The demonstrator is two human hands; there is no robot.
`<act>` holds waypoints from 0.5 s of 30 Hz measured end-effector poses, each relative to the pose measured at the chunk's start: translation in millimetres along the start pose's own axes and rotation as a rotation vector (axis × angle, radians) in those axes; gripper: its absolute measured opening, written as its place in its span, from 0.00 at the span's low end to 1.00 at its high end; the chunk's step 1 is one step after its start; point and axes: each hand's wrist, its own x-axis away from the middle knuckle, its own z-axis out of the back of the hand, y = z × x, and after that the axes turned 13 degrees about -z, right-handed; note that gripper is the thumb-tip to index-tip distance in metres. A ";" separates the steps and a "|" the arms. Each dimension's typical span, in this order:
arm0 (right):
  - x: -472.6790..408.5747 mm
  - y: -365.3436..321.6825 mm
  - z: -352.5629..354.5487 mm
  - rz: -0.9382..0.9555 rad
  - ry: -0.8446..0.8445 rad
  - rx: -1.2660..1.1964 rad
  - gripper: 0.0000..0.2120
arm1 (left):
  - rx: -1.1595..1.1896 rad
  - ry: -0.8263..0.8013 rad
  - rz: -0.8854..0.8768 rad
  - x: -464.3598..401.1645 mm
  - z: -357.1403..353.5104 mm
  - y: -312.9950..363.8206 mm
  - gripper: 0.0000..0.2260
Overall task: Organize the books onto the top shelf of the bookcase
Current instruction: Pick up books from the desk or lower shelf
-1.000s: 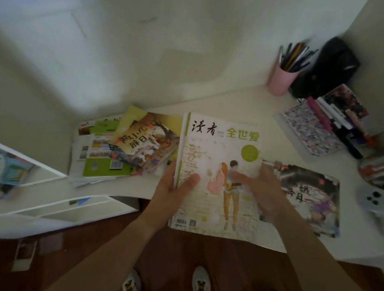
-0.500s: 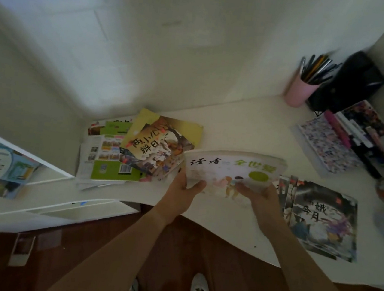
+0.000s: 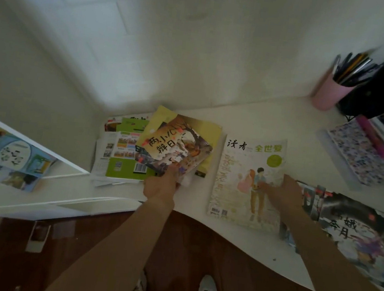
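At frame left a bookcase (image 3: 66, 173) holds one book (image 3: 12, 162); left of centre the left hand (image 3: 160, 187) grips a picture book (image 3: 173, 150), lifting it off the stack (image 3: 121, 161); right of centre the right hand (image 3: 281, 195) rests open-fingered on the magazine (image 3: 243, 175), flat on the desk (image 3: 273, 121)

A pale cream wall (image 3: 223, 40) rises behind the white table (image 3: 273, 121), whose near edge curves in a wave above the floor. A cool bluish patch of light (image 3: 98, 37) falls across the wall at upper left; the rest of the room is dim. The floor (image 3: 186, 246) is dark reddish-brown wood. At left, white shelf boards (image 3: 40, 148) slant into view. At the far right corner a second cream wall meets the table.
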 end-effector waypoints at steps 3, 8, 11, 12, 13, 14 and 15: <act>9.1 2.0 -10.9 0.088 0.248 0.268 0.34 | -0.120 -0.028 -0.183 -0.9 6.4 -2.0 0.17; 51.3 -21.6 -39.6 0.304 0.036 -0.033 0.24 | 0.229 -0.360 -0.299 16.5 39.4 -2.1 0.10; 60.6 -30.4 -46.3 0.103 -0.369 -0.255 0.27 | 0.243 -0.659 -0.343 21.4 51.8 -8.1 0.14; 63.8 -29.2 -41.7 0.120 -0.420 -0.263 0.24 | 0.184 -0.742 -0.390 21.8 51.0 -8.4 0.16; 68.5 -26.3 -35.2 0.172 -0.437 -0.274 0.20 | 0.099 -0.808 -0.454 21.3 48.5 -10.5 0.16; 71.9 -20.7 -28.5 0.220 -0.421 -0.291 0.16 | 0.013 -0.864 -0.518 22.8 44.7 -11.7 0.17; 75.0 -14.6 -22.2 0.255 -0.387 -0.314 0.11 | -0.066 -0.897 -0.576 26.3 40.3 -12.0 0.19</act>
